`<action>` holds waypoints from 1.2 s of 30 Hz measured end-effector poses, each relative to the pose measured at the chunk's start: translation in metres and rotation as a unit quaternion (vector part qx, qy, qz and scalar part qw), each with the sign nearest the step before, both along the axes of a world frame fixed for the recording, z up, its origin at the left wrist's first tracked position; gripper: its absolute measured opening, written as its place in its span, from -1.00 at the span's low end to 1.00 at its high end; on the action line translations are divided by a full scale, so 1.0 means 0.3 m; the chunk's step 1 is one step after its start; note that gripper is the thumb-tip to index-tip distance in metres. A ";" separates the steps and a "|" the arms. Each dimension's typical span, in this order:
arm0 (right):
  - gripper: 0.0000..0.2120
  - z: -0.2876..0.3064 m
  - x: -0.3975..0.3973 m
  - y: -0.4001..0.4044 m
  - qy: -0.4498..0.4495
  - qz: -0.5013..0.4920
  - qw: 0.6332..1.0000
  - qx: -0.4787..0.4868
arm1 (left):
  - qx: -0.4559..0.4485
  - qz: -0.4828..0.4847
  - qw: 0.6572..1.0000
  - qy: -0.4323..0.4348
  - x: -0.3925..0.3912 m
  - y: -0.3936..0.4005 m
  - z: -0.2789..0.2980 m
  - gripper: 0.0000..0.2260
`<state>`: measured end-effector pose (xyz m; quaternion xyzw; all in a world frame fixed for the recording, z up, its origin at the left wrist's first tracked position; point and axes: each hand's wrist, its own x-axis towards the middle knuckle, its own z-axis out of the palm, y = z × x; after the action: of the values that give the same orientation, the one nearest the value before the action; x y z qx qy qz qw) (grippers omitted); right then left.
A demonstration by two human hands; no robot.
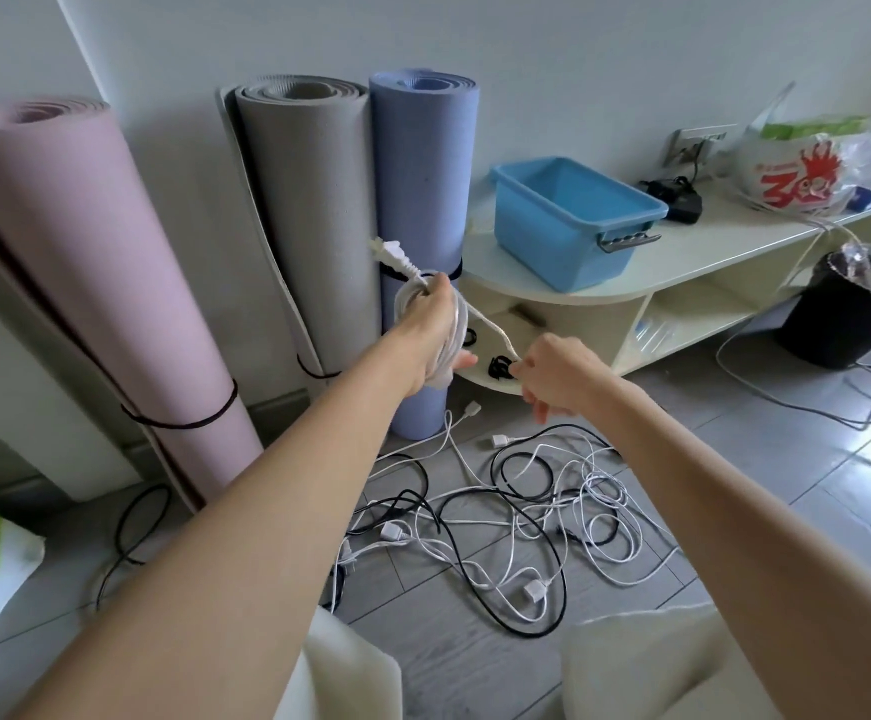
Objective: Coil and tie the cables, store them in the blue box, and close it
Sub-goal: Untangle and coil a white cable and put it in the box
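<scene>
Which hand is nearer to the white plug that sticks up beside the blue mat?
Left. The left hand grips the white cable coil just below the white plug. The right hand is lower and further right, pinching the cable's free end.

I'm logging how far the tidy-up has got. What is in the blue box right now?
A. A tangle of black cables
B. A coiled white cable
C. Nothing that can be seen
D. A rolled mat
C: the blue box stands open on the shelf unit with a bare visible interior, while the white cable coil is in the left hand.
</scene>
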<state>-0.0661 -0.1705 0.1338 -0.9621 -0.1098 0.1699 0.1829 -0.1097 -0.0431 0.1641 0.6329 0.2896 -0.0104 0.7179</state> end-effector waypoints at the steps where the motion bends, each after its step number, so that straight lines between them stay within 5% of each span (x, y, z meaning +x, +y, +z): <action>1: -0.62 -0.001 -0.007 0.008 0.053 -0.002 0.998 0.023 | -0.022 0.004 1.000 -0.014 0.001 -0.009 0.009 -0.79; 3: -0.58 0.020 -0.005 0.023 0.070 -0.043 0.989 0.127 | -0.038 0.022 0.998 -0.033 0.005 0.003 0.014 -0.75; 5: -0.59 0.062 -0.001 0.031 -0.018 -0.078 0.962 0.262 | -0.031 0.046 0.998 -0.026 -0.003 0.028 -0.004 -0.71; 7: -0.60 0.114 -0.029 0.052 -0.053 -0.029 0.929 0.364 | -0.022 0.064 0.998 -0.001 -0.001 0.060 -0.045 -0.71; 10: -0.62 0.151 -0.109 0.090 0.063 0.094 0.887 0.448 | -0.093 0.091 0.990 -0.052 0.012 0.109 -0.065 -0.75; 14: -0.58 0.116 -0.131 0.064 0.158 0.166 0.899 0.374 | -0.280 0.089 0.950 -0.107 0.029 0.167 -0.017 -0.62; 17: -0.58 0.089 -0.139 0.039 0.204 0.170 0.911 0.317 | -0.333 0.009 0.926 -0.178 -0.017 0.114 0.054 -0.66; 22: -0.55 0.078 -0.105 0.024 0.184 0.155 0.934 0.263 | -0.291 -0.190 0.919 -0.187 -0.052 0.067 0.097 -0.60; 25: -0.65 0.091 -0.066 -0.014 0.123 0.132 0.952 0.247 | -0.235 -0.433 0.862 -0.119 -0.108 0.101 0.083 -0.55; 27: -0.71 0.109 -0.043 -0.048 0.121 0.114 0.948 0.270 | -0.195 -0.493 0.846 -0.058 -0.137 0.137 0.071 -0.51; 32: -0.71 0.120 -0.018 -0.035 0.201 0.025 0.889 0.411 | -0.083 -0.386 0.916 0.073 -0.180 0.196 0.041 -0.56; 36: -0.75 0.135 -0.081 0.046 0.268 0.100 0.842 0.457 | -0.073 -0.209 0.974 0.055 -0.157 0.166 0.007 -0.76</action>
<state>-0.0903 -0.1567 0.1744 -0.6704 -0.2174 0.3687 0.6061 -0.1569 0.0068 0.1663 0.6235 0.1883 -0.2165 0.7272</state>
